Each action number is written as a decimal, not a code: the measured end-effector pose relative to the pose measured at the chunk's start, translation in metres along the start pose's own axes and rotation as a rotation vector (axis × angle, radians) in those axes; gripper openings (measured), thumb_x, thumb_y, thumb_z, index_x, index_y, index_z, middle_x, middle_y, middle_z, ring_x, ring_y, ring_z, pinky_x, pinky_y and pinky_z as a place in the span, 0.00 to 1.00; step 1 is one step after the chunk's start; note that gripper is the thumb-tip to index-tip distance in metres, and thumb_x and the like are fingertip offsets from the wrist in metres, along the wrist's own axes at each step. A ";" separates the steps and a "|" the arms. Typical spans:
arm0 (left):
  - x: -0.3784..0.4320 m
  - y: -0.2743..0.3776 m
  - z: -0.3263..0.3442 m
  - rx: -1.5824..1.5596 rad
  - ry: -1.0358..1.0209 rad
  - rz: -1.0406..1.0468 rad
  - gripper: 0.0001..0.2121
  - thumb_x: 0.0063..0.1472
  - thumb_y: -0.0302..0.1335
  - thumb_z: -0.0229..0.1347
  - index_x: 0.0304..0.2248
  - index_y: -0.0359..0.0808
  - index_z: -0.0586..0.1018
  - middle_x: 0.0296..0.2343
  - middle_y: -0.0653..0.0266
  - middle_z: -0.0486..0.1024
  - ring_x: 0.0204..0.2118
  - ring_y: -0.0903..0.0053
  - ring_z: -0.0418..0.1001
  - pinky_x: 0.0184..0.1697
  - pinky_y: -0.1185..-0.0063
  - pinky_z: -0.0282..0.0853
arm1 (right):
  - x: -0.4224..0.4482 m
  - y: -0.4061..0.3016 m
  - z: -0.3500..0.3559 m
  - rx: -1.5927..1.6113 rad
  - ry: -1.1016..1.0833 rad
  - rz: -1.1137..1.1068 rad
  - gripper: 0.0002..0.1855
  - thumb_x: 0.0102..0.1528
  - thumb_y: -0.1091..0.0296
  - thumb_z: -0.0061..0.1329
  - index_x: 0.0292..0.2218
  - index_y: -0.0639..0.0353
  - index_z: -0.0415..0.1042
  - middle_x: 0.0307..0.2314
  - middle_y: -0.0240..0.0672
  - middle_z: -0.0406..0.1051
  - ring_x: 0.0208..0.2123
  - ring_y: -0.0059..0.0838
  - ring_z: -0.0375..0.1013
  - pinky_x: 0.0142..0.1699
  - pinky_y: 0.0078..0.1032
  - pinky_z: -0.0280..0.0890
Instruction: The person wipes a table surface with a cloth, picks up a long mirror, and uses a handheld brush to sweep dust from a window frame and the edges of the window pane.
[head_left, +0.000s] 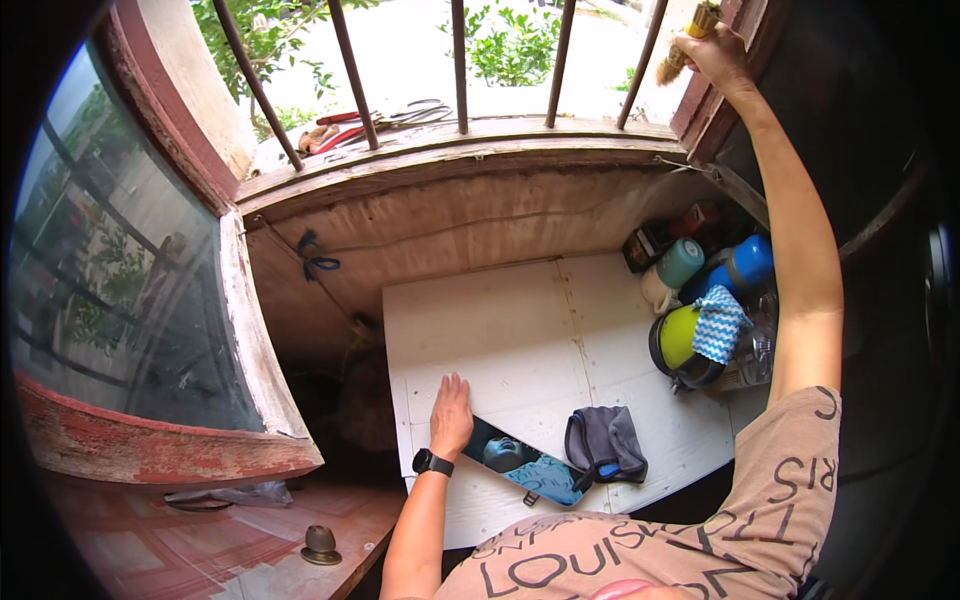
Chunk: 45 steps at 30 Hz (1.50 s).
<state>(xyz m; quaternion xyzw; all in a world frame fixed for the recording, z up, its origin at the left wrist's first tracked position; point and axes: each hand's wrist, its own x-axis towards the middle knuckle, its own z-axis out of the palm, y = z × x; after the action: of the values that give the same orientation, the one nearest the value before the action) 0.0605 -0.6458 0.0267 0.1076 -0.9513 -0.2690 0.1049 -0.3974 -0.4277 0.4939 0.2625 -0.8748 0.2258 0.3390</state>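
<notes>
My right hand (712, 56) is raised at the upper right beside the window frame, closed around a short bristle brush (679, 56) with a yellow band. The bristles point down and left, by the window's side. My left hand (450, 420) lies palm down on a white tabletop (487, 330), fingers extended, against the left end of a dark glossy panel (517, 461) that shows a reflection. Whether the palm also rests on the panel is hard to see. Right of the panel sits a crumpled grey cloth (606, 442).
Iron bars (459, 67) cross the window, with red-handled pliers (341, 139) on the ledge beyond. An open glass casement (262, 322) stands at left. Bottles, including a blue one (750, 259), a mug (658, 291), and a lime-green container (677, 337) crowd the table's right side.
</notes>
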 end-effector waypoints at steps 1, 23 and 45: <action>0.000 -0.001 0.001 0.002 0.008 0.000 0.17 0.56 0.21 0.46 0.46 0.27 0.69 0.50 0.44 0.63 0.55 0.49 0.57 0.57 0.66 0.56 | -0.003 -0.002 -0.005 0.029 -0.075 -0.037 0.16 0.46 0.55 0.53 0.25 0.61 0.76 0.15 0.36 0.72 0.17 0.26 0.74 0.29 0.23 0.70; 0.000 0.000 -0.001 0.020 0.016 -0.002 0.17 0.56 0.21 0.45 0.46 0.27 0.70 0.50 0.44 0.64 0.55 0.49 0.58 0.57 0.66 0.56 | -0.008 -0.002 0.024 0.018 -0.285 0.186 0.17 0.44 0.56 0.52 0.25 0.63 0.75 0.16 0.38 0.73 0.16 0.26 0.74 0.25 0.25 0.70; -0.001 -0.001 0.000 0.010 -0.001 -0.014 0.17 0.57 0.22 0.45 0.47 0.28 0.70 0.50 0.45 0.64 0.56 0.51 0.57 0.58 0.66 0.55 | -0.003 0.004 0.007 0.013 -0.005 0.078 0.17 0.46 0.52 0.53 0.24 0.59 0.77 0.17 0.37 0.74 0.19 0.26 0.75 0.29 0.24 0.70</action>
<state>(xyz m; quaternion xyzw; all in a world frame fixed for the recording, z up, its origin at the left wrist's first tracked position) 0.0615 -0.6463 0.0256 0.1145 -0.9519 -0.2652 0.1018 -0.4015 -0.4274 0.4864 0.2309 -0.8837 0.2440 0.3259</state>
